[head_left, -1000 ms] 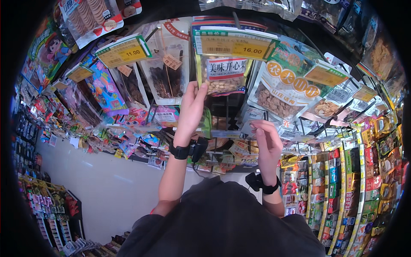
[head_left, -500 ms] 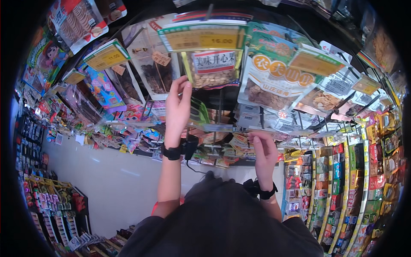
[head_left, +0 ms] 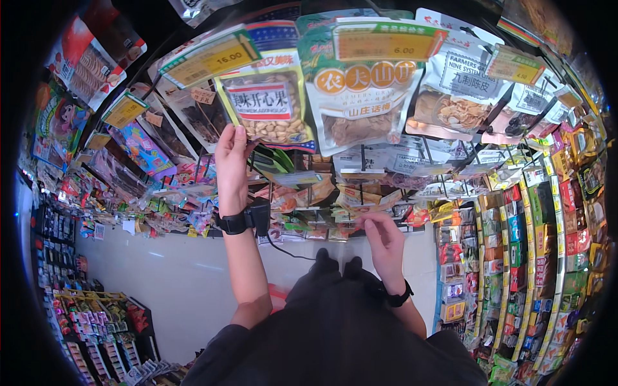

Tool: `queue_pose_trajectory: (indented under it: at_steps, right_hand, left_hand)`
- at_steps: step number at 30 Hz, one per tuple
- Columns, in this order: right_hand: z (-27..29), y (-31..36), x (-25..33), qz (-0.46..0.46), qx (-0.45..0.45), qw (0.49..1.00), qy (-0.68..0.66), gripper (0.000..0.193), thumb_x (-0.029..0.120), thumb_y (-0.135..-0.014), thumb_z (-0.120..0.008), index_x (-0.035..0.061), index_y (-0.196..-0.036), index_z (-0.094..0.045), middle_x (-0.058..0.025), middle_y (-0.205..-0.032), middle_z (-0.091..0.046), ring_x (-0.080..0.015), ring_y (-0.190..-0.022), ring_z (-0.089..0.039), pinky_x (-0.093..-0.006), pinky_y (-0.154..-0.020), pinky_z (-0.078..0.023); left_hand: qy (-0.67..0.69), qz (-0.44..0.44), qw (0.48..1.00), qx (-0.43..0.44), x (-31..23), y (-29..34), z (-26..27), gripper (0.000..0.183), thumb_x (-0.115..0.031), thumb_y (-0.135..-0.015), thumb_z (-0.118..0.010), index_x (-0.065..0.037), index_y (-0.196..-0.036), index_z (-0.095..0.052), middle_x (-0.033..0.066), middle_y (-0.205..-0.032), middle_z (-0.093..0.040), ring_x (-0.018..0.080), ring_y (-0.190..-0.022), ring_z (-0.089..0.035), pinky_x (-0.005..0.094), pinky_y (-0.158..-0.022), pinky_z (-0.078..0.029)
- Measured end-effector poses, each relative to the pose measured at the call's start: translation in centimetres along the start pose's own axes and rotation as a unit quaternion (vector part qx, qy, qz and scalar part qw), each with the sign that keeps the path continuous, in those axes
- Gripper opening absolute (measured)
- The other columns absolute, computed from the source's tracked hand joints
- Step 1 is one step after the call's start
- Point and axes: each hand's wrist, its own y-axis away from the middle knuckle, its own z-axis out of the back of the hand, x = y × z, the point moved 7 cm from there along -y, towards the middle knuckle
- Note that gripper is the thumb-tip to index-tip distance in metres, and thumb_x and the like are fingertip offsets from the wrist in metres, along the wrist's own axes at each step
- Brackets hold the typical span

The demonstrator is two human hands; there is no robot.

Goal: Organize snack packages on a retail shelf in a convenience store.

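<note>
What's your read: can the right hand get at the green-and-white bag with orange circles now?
Probably yes: the right hand looks empty, and nothing covers the lower front of the green-and-white bag. Only the price tag blocks its upper part, though depth is hard to judge here.

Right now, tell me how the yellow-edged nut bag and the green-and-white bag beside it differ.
The nut bag shows pale nuts through its front; the green-and-white bag shows brown pieces.
The nut bag leans in the picture, while the green-and-white bag stands nearly straight.
The nut bag has the left hand at its lower left edge; the green-and-white bag has neither of the hands at it.
Both sit partly behind yellow price tags.
</note>
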Motion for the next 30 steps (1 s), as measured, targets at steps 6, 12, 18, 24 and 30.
queue_pose_trajectory:
  at_steps: [6, 12, 18, 24, 30]
  right_hand:
    - [1.3, 2.2, -2.1, -0.041, 0.009, 0.999, 0.01, 0.015, 0.005, -0.1, -0.058, -0.0021, -0.111, -0.066, -0.0079, -0.1, -0.072, -0.0145, -0.093, -0.067, -0.027, -0.087, -0.05]
    - [1.1, 2.4, -3.1, -0.063, 0.051, 0.996, 0.043, 0.017, 0.009, -0.103, -0.056, -0.0017, -0.115, -0.064, -0.0088, -0.104, -0.071, -0.0152, -0.1, -0.066, -0.0293, -0.094, -0.05]
    - [0.1, 2.2, -3.4, -0.044, 0.05, 0.994, 0.083, 0.017, 0.008, -0.103, -0.056, -0.0021, -0.114, -0.064, -0.0089, -0.104, -0.072, -0.0151, -0.099, -0.067, -0.0291, -0.091, -0.051]
    - [-2.7, 3.4, -3.3, -0.037, 0.029, 0.993, 0.11, 0.017, 0.008, -0.103, -0.056, -0.002, -0.113, -0.065, -0.009, -0.102, -0.072, -0.0155, -0.098, -0.068, -0.0279, -0.088, -0.051]
    - [-5.9, 6.4, -5.5, -0.068, 0.01, 0.988, 0.141, 0.016, 0.007, -0.101, -0.058, -0.0021, -0.112, -0.066, -0.0101, -0.095, -0.074, -0.0157, -0.094, -0.07, -0.0282, -0.085, -0.051]
  left_hand:
    - [-0.074, -0.023, 0.997, 0.003, 0.0, 0.4, 0.1, 0.022, -0.028, -0.106, -0.055, -0.007, -0.105, -0.063, -0.0068, -0.093, -0.06, 0.0023, -0.082, -0.049, 0.0217, -0.077, -0.041]
    - [-0.108, -0.054, 0.991, -0.054, -0.3, 0.5, 0.1, 0.031, -0.027, -0.106, -0.056, 0.002, -0.116, -0.06, -0.0005, -0.098, -0.06, 0.008, -0.09, -0.05, 0.024, -0.084, -0.041]
    - [-0.173, -0.151, 0.97, -0.079, -4.2, 4.4, 1.4, 0.029, -0.021, -0.105, -0.057, 0.001, -0.123, -0.059, 0.0089, -0.122, -0.065, 0.0163, -0.113, -0.057, 0.0308, -0.103, -0.04]
    - [-0.143, -0.085, 0.986, -0.009, -2.2, 12.2, 5.8, 0.02, -0.018, -0.106, -0.052, -0.002, -0.105, -0.062, 0.0079, -0.109, -0.069, 0.0134, -0.096, -0.059, 0.0299, -0.092, -0.046]
    - [-0.09, 0.085, 0.991, 0.041, 5.4, 17.9, 12.1, 0.021, -0.018, -0.107, -0.051, 0.0, -0.105, -0.061, 0.0067, -0.095, -0.07, 0.0121, -0.091, -0.062, 0.0279, -0.087, -0.049]
